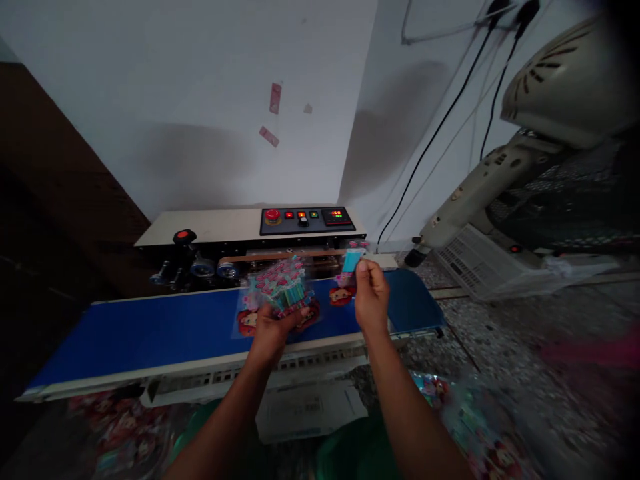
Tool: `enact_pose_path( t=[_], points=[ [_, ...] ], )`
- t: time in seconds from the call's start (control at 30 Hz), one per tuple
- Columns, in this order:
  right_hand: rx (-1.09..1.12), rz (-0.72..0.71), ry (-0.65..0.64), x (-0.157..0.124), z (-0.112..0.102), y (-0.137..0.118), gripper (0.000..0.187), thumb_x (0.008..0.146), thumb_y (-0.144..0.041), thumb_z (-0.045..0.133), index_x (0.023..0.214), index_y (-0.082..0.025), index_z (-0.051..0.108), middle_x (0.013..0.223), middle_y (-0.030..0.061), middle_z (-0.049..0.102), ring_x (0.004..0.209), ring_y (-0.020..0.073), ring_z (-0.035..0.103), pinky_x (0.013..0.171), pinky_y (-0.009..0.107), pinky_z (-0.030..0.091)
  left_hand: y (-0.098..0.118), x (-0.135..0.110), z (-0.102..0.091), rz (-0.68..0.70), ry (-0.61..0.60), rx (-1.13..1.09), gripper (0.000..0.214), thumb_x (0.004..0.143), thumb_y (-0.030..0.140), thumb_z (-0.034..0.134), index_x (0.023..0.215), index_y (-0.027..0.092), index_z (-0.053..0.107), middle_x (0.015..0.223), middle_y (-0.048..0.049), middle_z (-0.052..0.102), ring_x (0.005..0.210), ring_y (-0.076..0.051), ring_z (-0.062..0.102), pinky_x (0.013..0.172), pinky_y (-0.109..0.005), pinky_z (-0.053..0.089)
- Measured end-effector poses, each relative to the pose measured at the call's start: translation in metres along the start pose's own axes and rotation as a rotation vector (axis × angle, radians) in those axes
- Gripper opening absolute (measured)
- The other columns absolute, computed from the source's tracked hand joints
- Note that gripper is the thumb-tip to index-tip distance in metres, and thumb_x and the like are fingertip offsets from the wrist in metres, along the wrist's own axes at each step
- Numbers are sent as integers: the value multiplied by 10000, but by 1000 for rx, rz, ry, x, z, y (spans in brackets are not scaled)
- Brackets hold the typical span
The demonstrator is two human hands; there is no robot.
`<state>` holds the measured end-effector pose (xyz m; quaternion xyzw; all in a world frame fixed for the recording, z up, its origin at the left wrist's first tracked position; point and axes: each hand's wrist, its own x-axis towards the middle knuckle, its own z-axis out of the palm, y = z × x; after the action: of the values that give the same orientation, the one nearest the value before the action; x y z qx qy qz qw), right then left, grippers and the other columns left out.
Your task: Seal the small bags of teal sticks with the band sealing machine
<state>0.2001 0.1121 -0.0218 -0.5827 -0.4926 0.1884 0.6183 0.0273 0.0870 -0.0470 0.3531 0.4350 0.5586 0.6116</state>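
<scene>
My left hand (pixel 273 330) is closed around a stack of clear plastic packets (pixel 283 287) with pink and teal print, held over the blue conveyor belt (pixel 165 333). Red-haired cartoon figures show at the lower edge of the stack. Between the thumb and fingers of my right hand (pixel 371 293) is a single plastic packet (pixel 351 263) with a light blue part and a red-haired figure. This packet is upright at the sealing machine's brown band (pixel 280 257). Whether the band grips its top edge I cannot tell.
The band sealer's control panel (pixel 306 221) has a red knob and lit digits. A pale fan-like appliance (pixel 560 87) stands at the right. More packets (pixel 130 427) lie below the belt at left, and others (pixel 480 427) on the floor at right. Black cables (pixel 440 127) hang along the wall.
</scene>
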Motion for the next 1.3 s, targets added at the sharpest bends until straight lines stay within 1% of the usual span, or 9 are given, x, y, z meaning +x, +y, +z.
enact_pose_path(
  t=[0.13, 0.23, 0.37, 0.47, 0.6, 0.7, 0.87, 1.03, 1.3],
  points=[
    [-442, 4, 55, 25, -34, 23, 365, 898, -425, 328, 912, -174, 592, 689, 12, 577, 644, 143, 506, 618, 233, 369, 5, -1, 0, -20, -32, 21, 304, 562, 224, 795, 818, 122, 665, 760, -45, 727, 677, -193, 678, 676, -305, 546],
    [-816, 124, 15, 37, -51, 43, 346, 898, -365, 342, 940, -161, 619, 807, 77, 641, 742, 180, 561, 649, 253, 353, 5, -1, 3, -43, -8, -6, 360, 525, 228, 813, 834, 133, 656, 757, -44, 731, 675, -209, 684, 682, -337, 557],
    [-1042, 284, -71, 42, -49, 55, 343, 904, -346, 339, 986, -166, 620, 875, 124, 659, 780, 212, 603, 631, 273, 358, 1, -2, 6, -40, -25, 2, 369, 515, 227, 817, 829, 127, 652, 791, -57, 732, 713, -229, 689, 694, -360, 564],
    [-1062, 284, -140, 42, -33, 54, 354, 911, -342, 322, 990, -157, 613, 838, 128, 662, 773, 225, 619, 633, 287, 380, 0, -2, 6, -41, -65, 34, 324, 541, 232, 804, 803, 114, 655, 819, -67, 729, 752, -233, 686, 697, -346, 562],
    [-960, 130, -207, 37, -15, 44, 320, 895, -307, 369, 1007, -129, 611, 901, 150, 652, 886, 242, 604, 745, 316, 410, -2, -1, 4, -45, -37, 53, 331, 555, 234, 797, 831, 114, 659, 812, -67, 727, 738, -225, 682, 710, -348, 555],
    [-646, 9, -247, 28, -10, 28, 364, 879, -374, 426, 1098, -135, 589, 1064, 145, 621, 1023, 235, 554, 838, 319, 412, -3, 1, 4, -58, -11, 28, 378, 550, 236, 800, 880, 119, 657, 843, -74, 725, 742, -229, 678, 713, -364, 550],
    [90, 65, -652, 2, 5, 6, 366, 847, -459, 472, 1096, -242, 632, 992, 10, 670, 936, 179, 604, 790, 278, 464, -3, 2, 3, 36, -46, 23, 358, 578, 205, 785, 904, 122, 659, 851, -57, 720, 734, -188, 664, 718, -308, 529],
    [277, 63, -550, -13, 19, -2, 327, 840, -425, 504, 1025, -223, 682, 942, -3, 684, 934, 187, 604, 846, 297, 453, -3, 1, 4, 50, -50, -20, 332, 585, 188, 780, 888, 122, 662, 812, -48, 720, 684, -172, 658, 685, -301, 531],
    [242, -25, -269, -4, -1, 3, 321, 838, -409, 523, 1058, -227, 670, 1052, 5, 672, 1032, 218, 580, 908, 338, 444, 0, 3, 2, -7, 37, -144, 409, 564, 172, 793, 946, 124, 655, 871, -81, 728, 757, -232, 685, 742, -383, 543]
  ],
)
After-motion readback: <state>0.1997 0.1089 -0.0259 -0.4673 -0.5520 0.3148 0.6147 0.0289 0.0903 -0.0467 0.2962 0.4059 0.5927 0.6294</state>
